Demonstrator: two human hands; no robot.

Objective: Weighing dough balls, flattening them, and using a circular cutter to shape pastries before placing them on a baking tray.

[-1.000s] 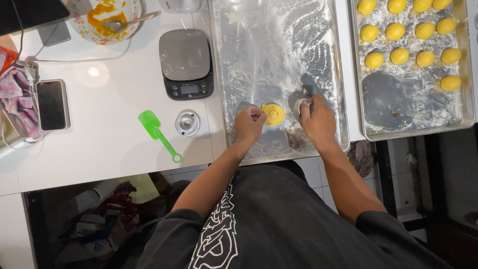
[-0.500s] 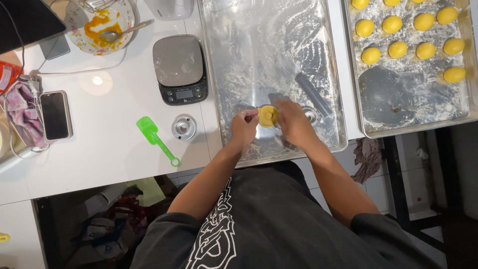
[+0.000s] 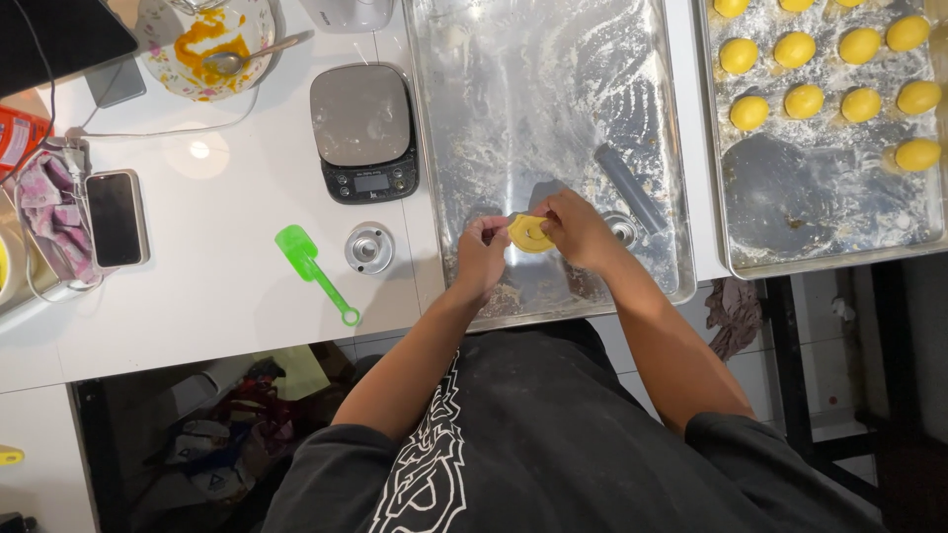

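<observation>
1. Head view: since the frame a second earlier, the right hand (image 3: 576, 229) has been brought in from the right side of the tray, and both hands are now closed around one yellow dough disc (image 3: 530, 234).
2. The disc is flat, round and soft-looking; it is pinched at its left edge by the left hand (image 3: 481, 252) and at its right edge by the right hand, just above the floured metal tray (image 3: 553, 89).
3. Both forearms are stretched forward over the near tray edge, wrists bent inward toward each other.
4. A grey cylindrical roller (image 3: 631, 188) is seen lying aslant on the tray, just beyond the right hand.
5. On the white bench (image 3: 227, 257), a green plastic scoop (image 3: 314, 259) and a digital scale (image 3: 363, 131) are set to the left.
6. Farther right, smooth yellow dough balls (image 3: 805, 101) are ranged in rows on a second tray (image 3: 839, 217).
</observation>
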